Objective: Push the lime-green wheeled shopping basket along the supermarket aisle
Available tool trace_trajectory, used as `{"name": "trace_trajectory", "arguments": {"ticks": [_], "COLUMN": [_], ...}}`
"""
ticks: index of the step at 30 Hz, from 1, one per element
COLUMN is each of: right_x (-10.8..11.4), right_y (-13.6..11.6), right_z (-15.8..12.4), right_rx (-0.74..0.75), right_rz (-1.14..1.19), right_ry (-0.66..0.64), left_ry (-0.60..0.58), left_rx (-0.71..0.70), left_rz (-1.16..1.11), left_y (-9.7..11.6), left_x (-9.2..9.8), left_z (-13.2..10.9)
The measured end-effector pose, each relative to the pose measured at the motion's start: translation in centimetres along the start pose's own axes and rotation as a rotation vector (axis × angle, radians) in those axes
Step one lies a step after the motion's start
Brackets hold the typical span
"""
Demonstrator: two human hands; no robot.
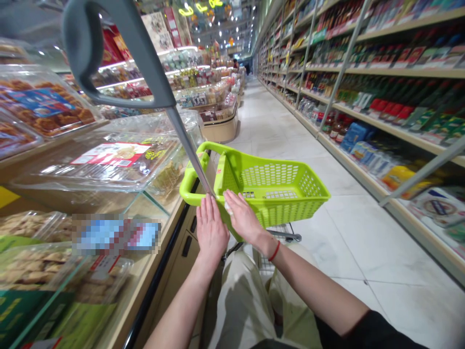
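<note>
Both hands flat, fingers straight, clamped on nothing: L hand (211, 231) and R hand (244, 219) rest on near rim of green basket (290, 194) (in aisle, just beside snack counter (109, 194)). Grey handle (119, 53) pole rises by L fingertips; shelves (381, 72) at right.

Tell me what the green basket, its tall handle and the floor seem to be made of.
The green basket looks like moulded plastic, slightly glossy: uniform lime colour and a lattice of holes. Its handle is a matte grey loop, likely plastic or rubber, on a thin shiny rod that looks like metal. The floor is pale polished tile, perhaps ceramic or stone: joint lines and reflections show.
</note>
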State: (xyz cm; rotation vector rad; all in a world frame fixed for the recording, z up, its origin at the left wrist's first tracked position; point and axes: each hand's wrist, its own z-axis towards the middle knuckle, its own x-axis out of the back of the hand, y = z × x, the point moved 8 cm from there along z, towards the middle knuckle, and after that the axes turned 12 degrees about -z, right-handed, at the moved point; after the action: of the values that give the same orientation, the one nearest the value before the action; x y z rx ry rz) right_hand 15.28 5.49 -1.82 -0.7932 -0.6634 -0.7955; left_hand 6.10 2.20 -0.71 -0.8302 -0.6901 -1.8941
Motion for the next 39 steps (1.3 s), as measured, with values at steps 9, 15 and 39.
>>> {"name": "trace_trajectory", "arguments": {"ticks": [9, 15, 39], "right_x": [0.1, 1.1, 1.0], "right_y": [3.0, 7.7, 8.9], "right_z": [-2.2, -5.1, -6.3], "right_rx": [0.030, -0.090, -0.094], "right_rz": [-0.068, -0.134, -0.240], "right_ry": [0.053, 0.062, 0.051], "left_ry": [-0.197, -0.190, -0.195], "left_rx": [-0.201, -0.191, -0.094], "left_rz": [0.031, 0.040, 0.003], "left_y": [2.0, 2.0, 1.1], "left_x": [-2.6, -3.0, -2.8], "left_z": [1.7, 1.7, 1.5]}}
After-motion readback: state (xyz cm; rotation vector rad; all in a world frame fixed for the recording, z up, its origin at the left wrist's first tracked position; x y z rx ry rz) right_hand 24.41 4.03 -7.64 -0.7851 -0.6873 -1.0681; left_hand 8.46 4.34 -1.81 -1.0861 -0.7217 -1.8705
